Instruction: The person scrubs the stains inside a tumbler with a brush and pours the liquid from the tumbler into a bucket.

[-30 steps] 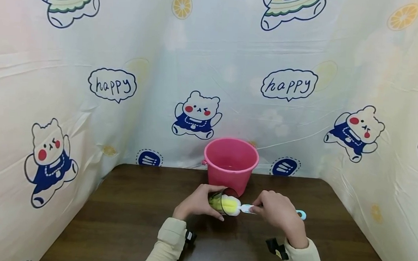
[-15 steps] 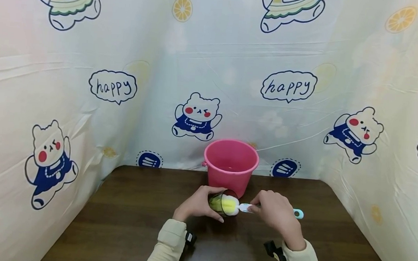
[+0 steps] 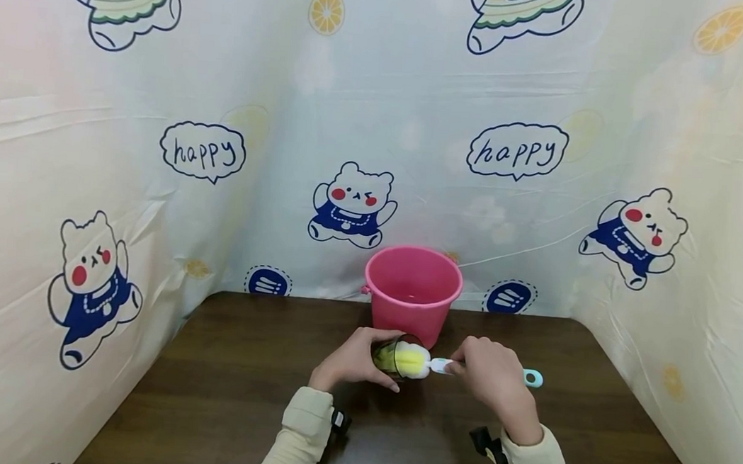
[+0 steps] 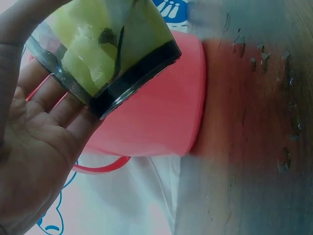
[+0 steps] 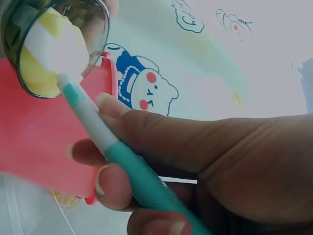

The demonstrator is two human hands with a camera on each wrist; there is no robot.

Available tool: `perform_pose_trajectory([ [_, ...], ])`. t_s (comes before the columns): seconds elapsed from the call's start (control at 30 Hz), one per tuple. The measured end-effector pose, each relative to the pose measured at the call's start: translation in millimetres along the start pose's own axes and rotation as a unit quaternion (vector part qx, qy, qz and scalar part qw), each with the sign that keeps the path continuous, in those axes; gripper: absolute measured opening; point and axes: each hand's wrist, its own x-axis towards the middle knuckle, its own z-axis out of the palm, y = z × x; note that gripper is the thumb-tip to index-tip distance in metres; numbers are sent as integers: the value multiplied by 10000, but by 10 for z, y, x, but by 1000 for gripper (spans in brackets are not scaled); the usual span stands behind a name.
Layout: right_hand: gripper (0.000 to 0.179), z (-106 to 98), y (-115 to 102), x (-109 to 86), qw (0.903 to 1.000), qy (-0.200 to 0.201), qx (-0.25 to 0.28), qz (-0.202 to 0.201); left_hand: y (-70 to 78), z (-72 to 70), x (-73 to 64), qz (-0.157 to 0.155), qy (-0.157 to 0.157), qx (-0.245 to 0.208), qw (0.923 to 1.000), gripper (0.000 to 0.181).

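My left hand (image 3: 353,362) grips a dark-tinted clear glass (image 4: 98,49) lying on its side, its mouth turned to the right. Inside it sits the yellow and white sponge head (image 5: 58,46) of a bottle brush (image 3: 441,365). That sponge sticks a little out of the rim in the head view. My right hand (image 3: 493,374) pinches the brush's white and teal handle (image 5: 139,171) between thumb and fingers. The teal ring end (image 3: 533,378) shows beyond the right hand.
A pink bucket (image 3: 413,298) stands just behind the glass, against the printed curtain (image 3: 271,204). Water drops (image 4: 264,61) lie on the dark wooden table (image 3: 222,379). Curtain also hangs along both sides.
The brush slid slightly left, deeper into the glass, half a second ago, and now its sponge has come slightly back out to the right. Both hands keep their hold.
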Motion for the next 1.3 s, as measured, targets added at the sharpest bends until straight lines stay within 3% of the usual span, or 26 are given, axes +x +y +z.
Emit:
perform_pose_trajectory([
  [0.1,12,9,-14,18,10000,74,-32,-23,6,-19,-1,-36,29,8,10000,87],
  [0.57,10,-7,-9,12,9989,-306,357,-85,-11,-47,-16,-57,-14,-23,10000,86],
  [1.1,14,22,19,52,9997,-171,124,94,11,-39,-15,-68,-46,-31,10000,87],
  [1.3,13,3,-10,14,9997,-211,-64,-64,5,-33,-17,7,-54,6,10000,87],
])
